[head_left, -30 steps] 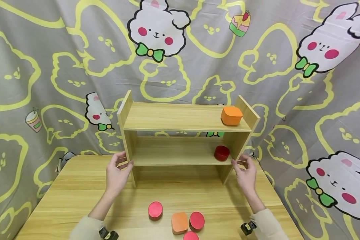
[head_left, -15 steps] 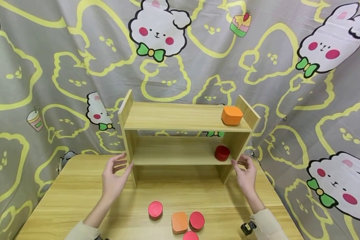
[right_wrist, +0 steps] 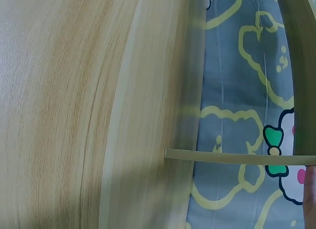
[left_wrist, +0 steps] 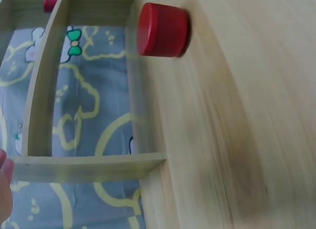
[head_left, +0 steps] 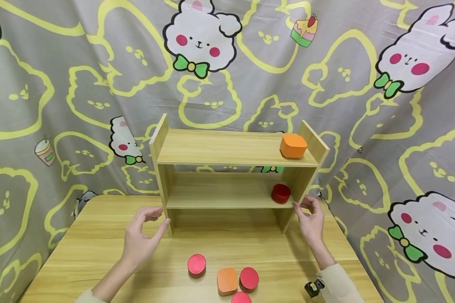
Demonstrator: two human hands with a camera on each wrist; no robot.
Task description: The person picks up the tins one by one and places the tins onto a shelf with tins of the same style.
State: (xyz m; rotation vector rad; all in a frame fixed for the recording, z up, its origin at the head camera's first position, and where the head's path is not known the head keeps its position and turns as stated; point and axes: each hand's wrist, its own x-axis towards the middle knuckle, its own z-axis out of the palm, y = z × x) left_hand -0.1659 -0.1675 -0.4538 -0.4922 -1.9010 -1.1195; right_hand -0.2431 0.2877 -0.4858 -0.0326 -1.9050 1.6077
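A two-tier wooden shelf [head_left: 220,147] stands upright on the table. My left hand [head_left: 140,240] is just off its left side panel, thumb and fingers apart in a loose curve, holding nothing. The left wrist view catches a bit of this hand's fingers [left_wrist: 6,189] near the panel. On the opposite side, my right hand [head_left: 311,221] grips the right panel's front edge, thumb at the front and fingers round the outside. An orange block [head_left: 293,146] with rounded corners sits at the right of the upper board. Below it, a dark red cylinder [head_left: 280,193] rests on the lower board.
On the wooden table [head_left: 79,252] in front lie a red cylinder [head_left: 196,265], an orange rounded block [head_left: 226,281] and two more red cylinders, one being this red piece [head_left: 249,278]. A patterned curtain [head_left: 212,92] hangs close behind the shelf.
My left hand has let go of the shelf's left panel and drawn back down and to the left. My right hand keeps its grip, and the shelf stays in place.
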